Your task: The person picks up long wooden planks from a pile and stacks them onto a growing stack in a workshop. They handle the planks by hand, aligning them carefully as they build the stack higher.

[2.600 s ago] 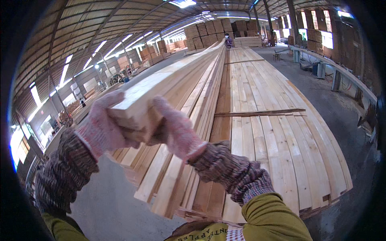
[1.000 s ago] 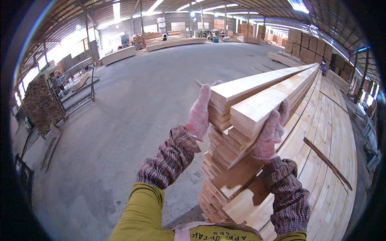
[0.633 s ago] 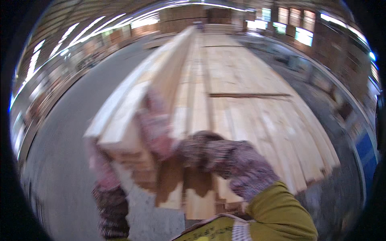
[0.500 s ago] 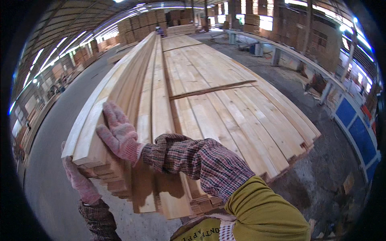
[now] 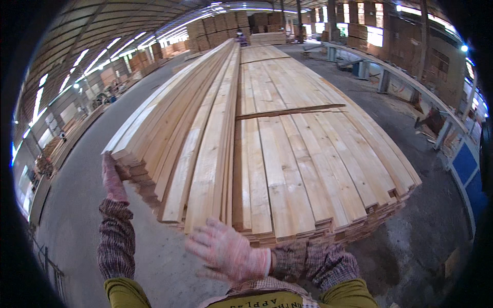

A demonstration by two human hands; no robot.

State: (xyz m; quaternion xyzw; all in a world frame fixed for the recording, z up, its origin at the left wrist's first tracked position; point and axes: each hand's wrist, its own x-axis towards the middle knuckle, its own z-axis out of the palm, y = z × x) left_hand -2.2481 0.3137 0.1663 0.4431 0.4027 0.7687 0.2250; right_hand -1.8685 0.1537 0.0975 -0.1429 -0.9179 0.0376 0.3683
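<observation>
Long pale wooden boards [image 5: 128,146] lean in a row along the left side of a big board stack, their near ends toward me. At the outer near corner of these boards, my left hand [image 5: 114,179] in a pinkish knit glove grips the edge; its fingertips are partly hidden by the wood. My right hand [image 5: 228,252], gloved alike, has its fingers spread just in front of the near ends of the middle boards [image 5: 203,205] and holds nothing. Whether its fingertips touch the wood I cannot tell. Flat boards [image 5: 308,169] form the stack's top layer on the right.
A thin wooden strip [image 5: 292,111] lies across the flat boards. Along the right runs a pale metal rail frame [image 5: 411,87] with blue panels [image 5: 467,164]. Far off, a person [image 5: 241,38] is at the stack's other end, before tall timber piles [image 5: 218,28].
My right hand has left the top of the left boards and come back toward me, fingers spread. My left hand stays at the outer corner. The whole view has shifted, with the stack further right.
</observation>
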